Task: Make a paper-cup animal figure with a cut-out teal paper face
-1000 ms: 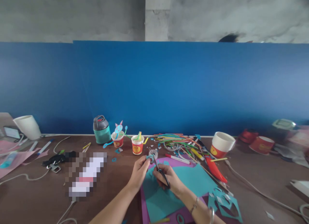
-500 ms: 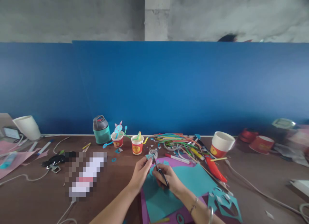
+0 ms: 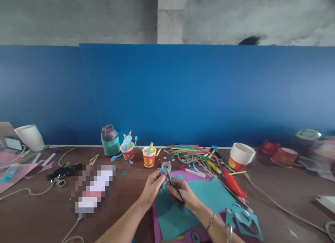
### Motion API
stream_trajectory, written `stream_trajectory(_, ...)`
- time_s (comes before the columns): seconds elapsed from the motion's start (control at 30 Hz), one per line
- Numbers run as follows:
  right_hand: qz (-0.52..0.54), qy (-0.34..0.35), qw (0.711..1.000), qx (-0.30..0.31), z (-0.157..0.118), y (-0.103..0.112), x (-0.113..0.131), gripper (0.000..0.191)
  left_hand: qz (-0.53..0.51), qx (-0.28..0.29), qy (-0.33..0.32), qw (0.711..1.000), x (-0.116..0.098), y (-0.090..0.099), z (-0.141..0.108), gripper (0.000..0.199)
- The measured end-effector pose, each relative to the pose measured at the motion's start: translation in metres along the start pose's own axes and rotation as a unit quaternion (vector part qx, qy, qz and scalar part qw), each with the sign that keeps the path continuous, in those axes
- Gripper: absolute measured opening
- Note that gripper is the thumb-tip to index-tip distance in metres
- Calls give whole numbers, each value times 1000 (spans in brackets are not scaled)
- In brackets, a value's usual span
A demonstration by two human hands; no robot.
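My left hand (image 3: 154, 185) pinches a small piece of teal paper (image 3: 162, 171) between thumb and fingers. Black-handled scissors (image 3: 176, 189) are gripped in my right hand (image 3: 184, 193), their blades pointing up and left to the teal piece. Whether the blades are cutting into it is too small to tell. Below both hands lie a large teal sheet (image 3: 178, 220) and, under it, a purple sheet (image 3: 156, 229). A roll of clear tape (image 3: 167, 166) sits just beyond my fingertips. Teal paper with holes cut out (image 3: 244, 220) rests right of my right forearm.
Beyond my hands stand a decorated paper cup (image 3: 128, 153) and another cup with straws (image 3: 149, 158). Several coloured straws (image 3: 185, 150), a red-capped marker (image 3: 192, 172) and a white cup (image 3: 241, 156) are at the right. A teal jar (image 3: 110, 145) stands at the left; cables cross both sides.
Both hands stay almost in place, with the scissors shifted very slightly at the teal piece. The whole view has moved a little.
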State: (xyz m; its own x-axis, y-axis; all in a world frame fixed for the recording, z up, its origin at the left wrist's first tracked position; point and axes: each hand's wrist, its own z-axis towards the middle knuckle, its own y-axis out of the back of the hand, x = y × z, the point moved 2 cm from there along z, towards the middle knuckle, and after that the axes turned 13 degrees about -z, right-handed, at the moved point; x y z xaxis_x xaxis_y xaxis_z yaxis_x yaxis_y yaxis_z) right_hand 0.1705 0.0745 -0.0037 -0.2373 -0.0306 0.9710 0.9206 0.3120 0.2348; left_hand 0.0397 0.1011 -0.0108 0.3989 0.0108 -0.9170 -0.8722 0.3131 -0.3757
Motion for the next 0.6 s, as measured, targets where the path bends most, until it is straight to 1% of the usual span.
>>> stream_trajectory(0.17, -7, 2, 1000, 3, -2, 0, 2, 36, -4, -30, 0, 1000, -3, -2, -2, 33)
stream_trajectory(0.37, -10, 16, 1000, -3, -1, 1, 3, 36, 0, -59, -20, 998, -3, -1, -3, 34)
stream_trajectory(0.43, -9, 14, 1000, 0, -1, 0, 2, 37, -1, -59, -22, 998, -2, 0, -3, 34)
stream_trajectory(0.6, 14, -16, 1000, 18, 0, -1, -5, 39, -1, -30, -16, 999, 0, 0, -1, 33)
